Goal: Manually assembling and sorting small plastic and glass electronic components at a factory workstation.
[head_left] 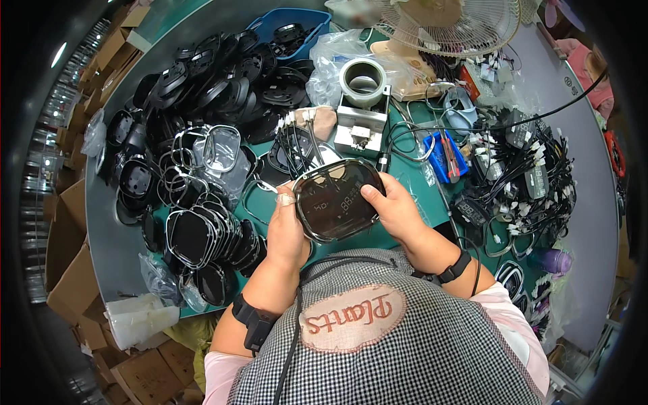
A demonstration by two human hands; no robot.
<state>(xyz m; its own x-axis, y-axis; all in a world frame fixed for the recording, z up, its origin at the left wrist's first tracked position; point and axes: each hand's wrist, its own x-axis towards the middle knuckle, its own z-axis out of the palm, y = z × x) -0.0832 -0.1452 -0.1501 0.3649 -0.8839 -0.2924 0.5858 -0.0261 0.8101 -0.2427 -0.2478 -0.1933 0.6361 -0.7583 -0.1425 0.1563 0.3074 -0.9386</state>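
Between my hands is a dark glossy display panel (331, 210), a rounded square with a silvery rim and faint digit marks on its face. My left hand (286, 226) grips its left edge, a pale wrap on the thumb. On the right side my right hand (399, 210) holds it, thumb pressed on the face. The fingers underneath are hidden. Just beyond it stands a metal fixture (361, 128) with a round ring on top. Left of the fixture, a bundle of black cables (297, 142) with white connectors lies by a black housing.
Black plastic housings (196, 84) are heaped at the far left, near a blue bin (317, 42). Stacked dark panels (192, 236) and silvery frames (221, 148) lie at the left. Rightward are a blue tray (442, 156), tangled wired modules (520, 172) and a fan (449, 23).
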